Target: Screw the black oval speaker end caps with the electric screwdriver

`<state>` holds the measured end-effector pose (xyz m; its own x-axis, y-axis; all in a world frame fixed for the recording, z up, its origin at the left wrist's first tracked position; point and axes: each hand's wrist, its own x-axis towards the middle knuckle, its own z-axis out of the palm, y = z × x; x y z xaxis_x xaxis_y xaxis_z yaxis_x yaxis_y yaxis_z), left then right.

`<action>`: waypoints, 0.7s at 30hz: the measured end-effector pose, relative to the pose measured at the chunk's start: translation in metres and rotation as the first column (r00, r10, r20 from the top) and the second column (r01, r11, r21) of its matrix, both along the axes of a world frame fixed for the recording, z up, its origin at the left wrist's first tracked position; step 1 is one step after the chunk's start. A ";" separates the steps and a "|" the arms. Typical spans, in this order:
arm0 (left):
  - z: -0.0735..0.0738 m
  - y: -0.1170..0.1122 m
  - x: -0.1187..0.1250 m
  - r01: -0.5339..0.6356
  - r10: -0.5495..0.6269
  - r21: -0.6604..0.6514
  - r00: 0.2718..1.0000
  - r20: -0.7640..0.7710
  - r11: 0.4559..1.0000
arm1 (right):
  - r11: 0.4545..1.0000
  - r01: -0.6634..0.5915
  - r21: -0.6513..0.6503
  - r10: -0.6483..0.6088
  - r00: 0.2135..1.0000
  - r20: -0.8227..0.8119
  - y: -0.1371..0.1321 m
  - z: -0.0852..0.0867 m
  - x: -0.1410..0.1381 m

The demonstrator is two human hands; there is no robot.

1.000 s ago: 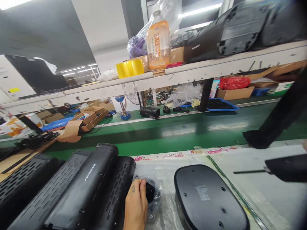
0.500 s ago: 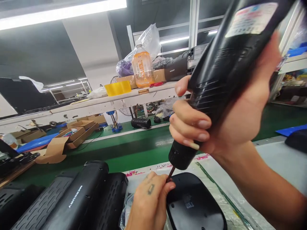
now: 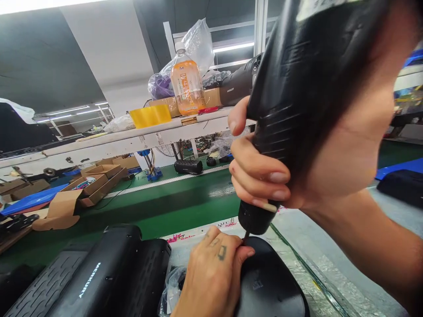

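Note:
My right hand (image 3: 346, 149) is wrapped round a black electric screwdriver (image 3: 287, 97), held tilted with its nose down. From the nose a thin bit (image 3: 246, 237) runs down to the fingertips of my left hand (image 3: 213, 270). Those fingers are pinched together round the bit's lower end, at the far left corner of a rounded black plastic cover (image 3: 274, 288). The bit's tip and whatever lies between the fingers are hidden. To the left stand black slotted housings, one a MERKURY-marked case (image 3: 95, 268).
A clear plastic bag (image 3: 170, 286) lies between the housings and my left hand. Beyond the bench runs a green belt (image 3: 185, 200) with open cardboard boxes (image 3: 99, 178). On a shelf above are yellow tape (image 3: 150, 116) and an orange drink bottle (image 3: 187, 83).
My left hand has moved slightly right and up in the view, still pinched at the bit. The screwdriver's nose has shifted a little right and looks closer to the cover. The view has also shifted.

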<state>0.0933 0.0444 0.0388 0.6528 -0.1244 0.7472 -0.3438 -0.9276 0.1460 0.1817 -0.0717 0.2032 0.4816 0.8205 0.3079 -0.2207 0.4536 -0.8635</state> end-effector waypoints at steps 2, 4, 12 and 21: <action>0.000 -0.001 0.001 0.020 -0.022 -0.023 0.998 -0.061 1.000 | 0.999 -0.001 -0.049 0.003 0.999 0.044 0.001 -0.001 0.002; 0.003 -0.001 0.001 0.013 -0.018 -0.116 0.999 -0.044 0.993 | 0.998 -0.008 -0.057 0.012 0.997 0.081 0.003 -0.003 0.005; 0.014 0.013 -0.008 0.048 -0.047 -0.117 0.999 0.015 0.992 | 0.999 -0.030 0.027 0.029 0.999 0.041 0.005 -0.008 0.012; 0.008 0.006 -0.013 0.001 0.004 -0.081 0.999 0.054 0.997 | 0.994 -0.109 0.028 0.108 0.994 0.018 0.005 -0.002 0.007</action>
<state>0.0804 0.0505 0.0465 0.6117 -0.0613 0.7887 -0.3516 -0.9142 0.2016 0.1891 -0.0666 0.2015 0.3849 0.8583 0.3393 -0.2559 0.4525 -0.8543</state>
